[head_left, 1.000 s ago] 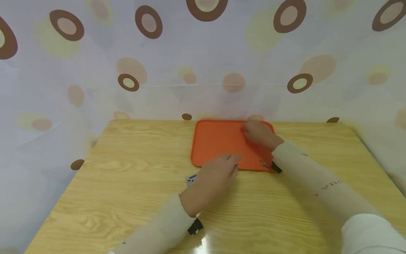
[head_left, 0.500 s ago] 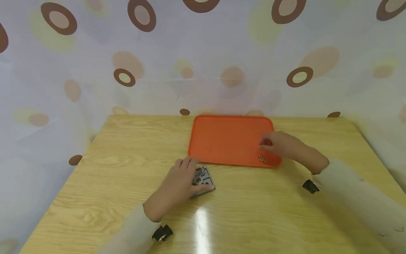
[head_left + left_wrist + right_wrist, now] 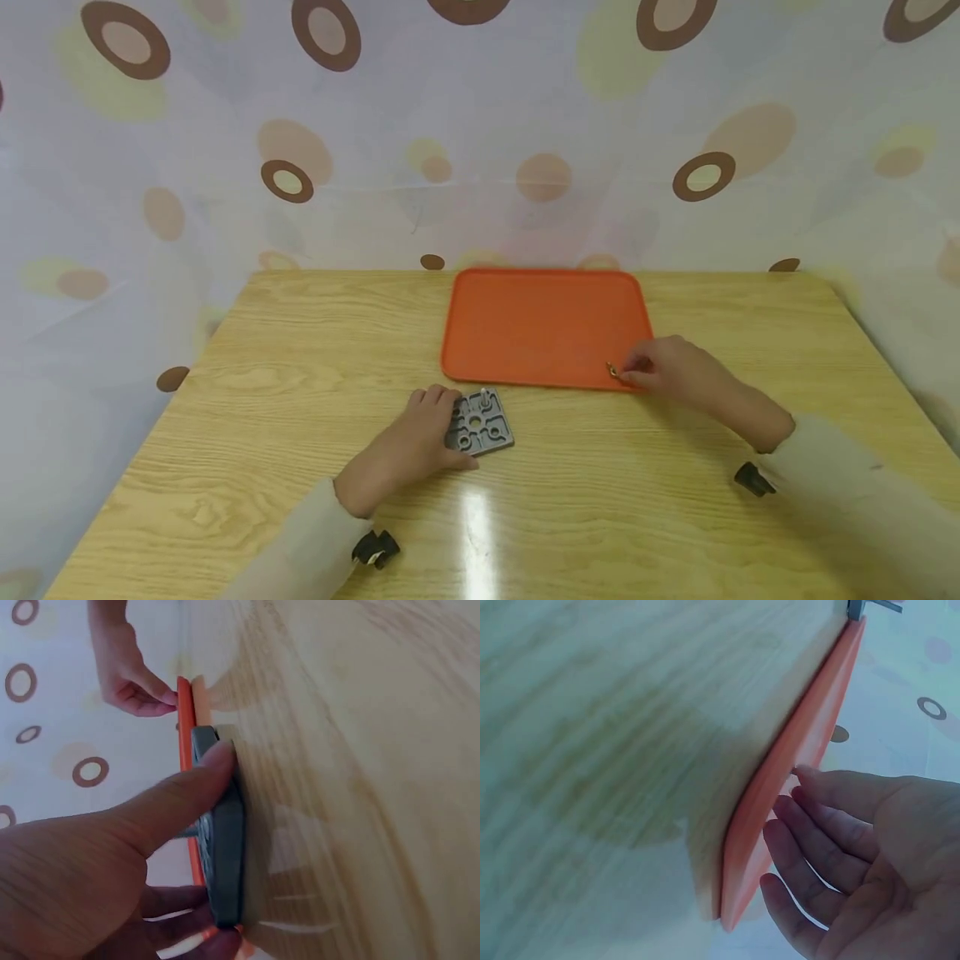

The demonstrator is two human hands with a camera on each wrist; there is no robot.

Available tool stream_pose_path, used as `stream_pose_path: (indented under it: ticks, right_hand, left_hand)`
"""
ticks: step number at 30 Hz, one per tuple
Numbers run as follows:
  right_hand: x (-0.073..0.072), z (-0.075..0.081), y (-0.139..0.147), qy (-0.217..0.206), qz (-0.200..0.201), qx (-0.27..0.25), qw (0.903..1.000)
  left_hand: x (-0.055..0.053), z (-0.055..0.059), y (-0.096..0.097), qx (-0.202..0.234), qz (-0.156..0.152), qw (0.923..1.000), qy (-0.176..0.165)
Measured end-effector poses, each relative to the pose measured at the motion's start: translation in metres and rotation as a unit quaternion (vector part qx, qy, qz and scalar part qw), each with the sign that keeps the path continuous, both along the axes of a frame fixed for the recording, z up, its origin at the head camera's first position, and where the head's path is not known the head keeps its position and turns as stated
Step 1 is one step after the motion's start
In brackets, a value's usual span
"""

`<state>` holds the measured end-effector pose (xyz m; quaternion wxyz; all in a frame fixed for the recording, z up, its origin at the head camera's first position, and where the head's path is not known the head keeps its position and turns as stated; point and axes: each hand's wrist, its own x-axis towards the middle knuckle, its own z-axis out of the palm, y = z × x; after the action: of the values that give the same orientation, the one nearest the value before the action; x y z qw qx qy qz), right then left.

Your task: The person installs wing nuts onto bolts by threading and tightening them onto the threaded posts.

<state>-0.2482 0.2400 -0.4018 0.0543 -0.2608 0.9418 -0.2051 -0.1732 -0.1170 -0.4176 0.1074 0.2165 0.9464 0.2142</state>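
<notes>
A square grey metal plate with raised ribs, round holes and a short silvery post at its far corner lies on the table. My left hand grips its left side; in the left wrist view the thumb lies along one edge and fingers touch the opposite one. Over the near right corner of the orange tray, the thumb and index finger of my right hand come together at a small brass-coloured metal piece. Its exact kind is too small to tell, and the fingertips partly hide it.
The wooden table runs up to a patterned cloth backdrop, which also borders the sides. The tray has a low raised rim and stands just beyond the metal plate. Light glares off the table near its front.
My left hand has drawn back from the tray's front edge and taken hold of the metal plate. My right hand has moved from the tray's far side down to the brass-coloured piece at its near right corner.
</notes>
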Motion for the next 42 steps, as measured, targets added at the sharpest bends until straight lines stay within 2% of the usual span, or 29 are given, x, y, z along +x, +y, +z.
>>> stream_pose_path:
  ticks: [6, 9, 13, 20, 26, 34, 42]
  right_hand:
    - [0.006, -0.009, 0.0, 0.023, -0.013, 0.0, 0.9996]
    - [0.007, -0.013, -0.003, 0.04, -0.018, -0.003, 0.999]
    - [0.009, -0.015, -0.008, 0.051, -0.022, -0.023, 0.9982]
    - [0.013, -0.014, -0.008, 0.037, -0.033, -0.06, 0.997]
    - [0.014, -0.016, -0.008, 0.031, -0.029, -0.086, 0.9954]
    - [0.017, -0.013, -0.006, 0.024, -0.037, -0.083, 0.9956]
    - [0.018, -0.015, -0.006, 0.049, -0.034, -0.082, 0.9948]
  left_hand:
    - [-0.008, -0.012, 0.012, 0.025, -0.072, 0.9971, 0.002]
    - [-0.01, -0.016, 0.018, 0.034, -0.092, 0.9951, 0.004]
    - [-0.014, -0.019, 0.022, 0.041, -0.101, 0.994, 0.006]
    - [-0.021, -0.02, 0.031, 0.046, -0.118, 0.9919, 0.003]
    - [-0.023, -0.021, 0.033, 0.041, -0.129, 0.9907, 0.015]
    - [-0.026, -0.022, 0.038, 0.05, -0.142, 0.9885, 0.011]
    - [-0.026, -0.024, 0.042, 0.066, -0.148, 0.9868, 0.01]
